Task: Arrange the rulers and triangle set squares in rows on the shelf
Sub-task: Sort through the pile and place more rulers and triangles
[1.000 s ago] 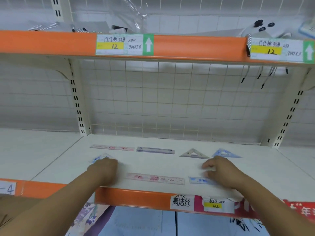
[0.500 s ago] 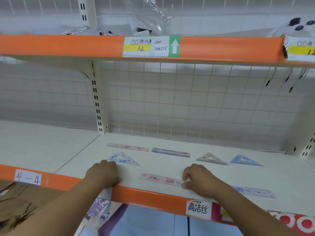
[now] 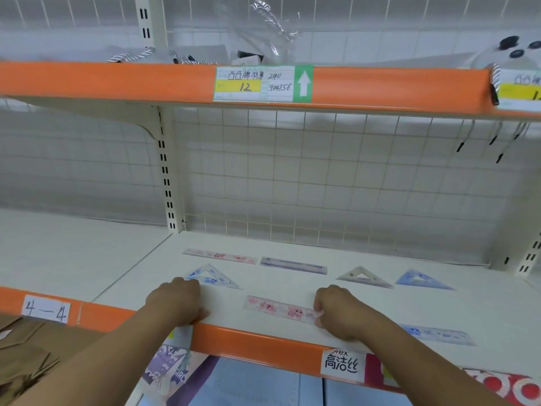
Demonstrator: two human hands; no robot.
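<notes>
Having shifted left off the blue ruler (image 3: pixel 439 334) near the shelf's (image 3: pixel 140 276) front edge, the right hand (image 3: pixel 336 312) is pinching the front pink ruler's (image 3: pixel 278 308) right end. The left hand (image 3: pixel 178 303) is resting curled at the front edge, touching the near blue set square (image 3: pixel 216 278); whether it is gripping anything cannot be told. Behind, the rear pink ruler (image 3: pixel 219 255), purple ruler (image 3: pixel 292 265), white set square (image 3: pixel 363 278) and far blue set square (image 3: pixel 421 281) are lying in a row.
</notes>
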